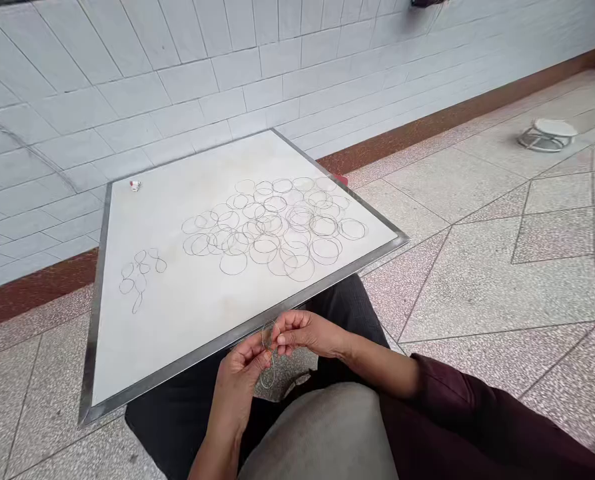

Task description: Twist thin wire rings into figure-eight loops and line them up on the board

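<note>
Seated worker, elbows in, both hands meeting above the lap, just off the near edge of the white, metal-rimmed square surface (187,327). Between them: a thin, pale wire piece bent into loops (274,371), one loop hanging below the fingers. Left hand (238,371): grip pinching the wire between thumb and forefinger. Right hand (311,333): fingertips gathered against thumb on the upper part, also pinching. Wire so fine presumably leaves only fingertips useful; two close grips would steady it.

On the surface, thin dark wire rings (277,233) overlap in one broad, flat patch, perhaps so single rings lift easily. Smaller double-looped wire pieces (141,267) lie apart at left, likely to avoid mixing. Small white-and-red object (135,186) near the far left corner; identity unclear.
</note>
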{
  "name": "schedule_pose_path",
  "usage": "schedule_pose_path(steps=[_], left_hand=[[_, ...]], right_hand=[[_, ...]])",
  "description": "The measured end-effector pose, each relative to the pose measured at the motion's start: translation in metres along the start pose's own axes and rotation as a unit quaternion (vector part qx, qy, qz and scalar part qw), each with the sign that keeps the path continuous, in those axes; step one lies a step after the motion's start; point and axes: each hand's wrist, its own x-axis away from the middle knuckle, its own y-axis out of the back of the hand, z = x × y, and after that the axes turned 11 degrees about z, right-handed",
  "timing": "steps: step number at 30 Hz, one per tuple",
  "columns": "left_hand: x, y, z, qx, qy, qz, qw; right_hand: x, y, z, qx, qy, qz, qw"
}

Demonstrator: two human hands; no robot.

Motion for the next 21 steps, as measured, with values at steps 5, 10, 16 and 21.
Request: schedule_pose_path(steps=[5, 10, 16, 21], left_hand=[[0.001, -0.005, 0.001, -0.002, -0.013, -0.050, 0.999], [-0.001, -0.005, -0.001, 0.002, -0.005, -0.086, 0.996], [0.000, -0.002, -0.003, -0.005, -0.010, -0.095, 0.995], [0.000, 0.000, 0.003, -0.001, -0.006, -0.088, 0.996]], right_hand=[[-0.003, -0.004, -0.010, -0.020, 0.001, -0.046, 0.999], [-0.004, -0.011, -0.011, -0.044, -0.010, -0.081, 0.996], [-0.006, -0.015, -0.017, -0.063, 0.005, -0.107, 0.992], [-0.006, -0.019, -0.019, -0.063, 0.009, -0.111, 0.992]])
